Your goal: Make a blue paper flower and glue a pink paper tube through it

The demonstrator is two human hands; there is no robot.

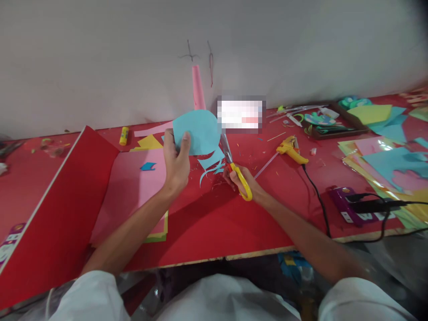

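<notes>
Pinches blue paper (200, 133) by its left side in the left hand (177, 165), above the red table (200, 232), seemingly leaving the right edge free for scissors (234, 168) gripped by the handles in the right hand (253, 180).

Words to read: none clear enough
Yellow tube (124, 136), far left: marks too small to read
Purple box (344, 206), near right: white shapes, too blurry to read
Bright patch (240, 115), far middle: blocky blur, can't be read
</notes>
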